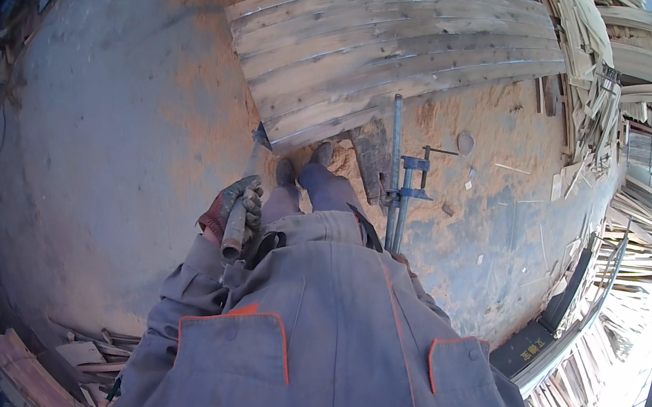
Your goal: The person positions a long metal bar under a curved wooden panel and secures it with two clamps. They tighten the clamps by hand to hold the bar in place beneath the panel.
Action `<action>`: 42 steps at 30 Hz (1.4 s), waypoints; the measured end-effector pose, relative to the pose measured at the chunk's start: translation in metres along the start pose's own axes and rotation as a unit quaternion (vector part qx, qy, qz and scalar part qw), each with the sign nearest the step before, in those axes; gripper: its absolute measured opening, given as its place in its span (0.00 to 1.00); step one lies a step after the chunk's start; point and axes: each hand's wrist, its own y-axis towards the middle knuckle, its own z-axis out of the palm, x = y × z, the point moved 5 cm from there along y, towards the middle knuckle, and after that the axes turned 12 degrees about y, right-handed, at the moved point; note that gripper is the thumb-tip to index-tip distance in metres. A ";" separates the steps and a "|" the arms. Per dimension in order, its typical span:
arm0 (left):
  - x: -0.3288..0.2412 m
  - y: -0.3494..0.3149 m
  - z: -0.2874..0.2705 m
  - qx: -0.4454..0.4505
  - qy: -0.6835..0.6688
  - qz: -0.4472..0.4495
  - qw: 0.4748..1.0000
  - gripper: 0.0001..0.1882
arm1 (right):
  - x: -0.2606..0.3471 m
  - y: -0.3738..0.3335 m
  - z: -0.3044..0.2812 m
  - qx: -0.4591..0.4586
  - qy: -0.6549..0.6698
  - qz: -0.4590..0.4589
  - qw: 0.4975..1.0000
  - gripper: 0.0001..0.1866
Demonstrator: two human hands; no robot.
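My left hand (233,206), in a red and grey work glove, is closed around a metal pipe (234,232) whose open end points back toward me. The pipe's far part runs toward a blue fitting (262,137) by the corner of a wooden panel (390,53). On my right a pipe clamp (401,181) with blue jaws and a thin cross handle stretches out ahead. Only a small patch of my right hand (400,258) shows at the clamp's near end, where it appears to grip the pipe. My jacket hides its fingers.
The panel of joined planks lies ahead, over a dark timber (368,155) on the sawdust-covered floor (116,138). Stacked wood strips (593,83) line the right, with a long black object (543,329) nearer. Wood scraps (88,357) lie at the lower left.
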 end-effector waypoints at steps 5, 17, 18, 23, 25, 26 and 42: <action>-0.029 -0.004 0.001 -0.076 0.008 -0.002 0.997 0.10 | 0.005 0.007 -0.004 0.003 0.061 -0.011 0.998 0.22; -0.144 0.034 0.032 -0.031 0.020 0.093 0.995 0.08 | -0.094 0.048 -0.025 -0.018 0.126 0.029 0.991 0.21; -0.152 0.037 0.038 0.003 0.039 0.097 0.994 0.13 | -0.100 0.049 -0.027 -0.023 0.094 0.025 0.995 0.21; -0.173 0.056 0.053 -0.037 0.077 0.099 0.991 0.11 | -0.104 0.049 -0.029 -0.033 0.015 0.005 0.999 0.22; -0.176 0.063 0.058 -0.061 0.081 0.081 0.992 0.10 | -0.096 0.047 -0.029 -0.030 0.027 0.000 0.999 0.22; -0.177 0.064 0.057 -0.078 0.109 0.082 0.988 0.11 | -0.091 0.046 -0.029 -0.029 0.028 -0.005 0.999 0.22; -0.167 0.046 0.046 -0.037 0.094 0.040 0.994 0.14 | -0.090 0.043 -0.031 -0.011 0.042 -0.004 0.999 0.24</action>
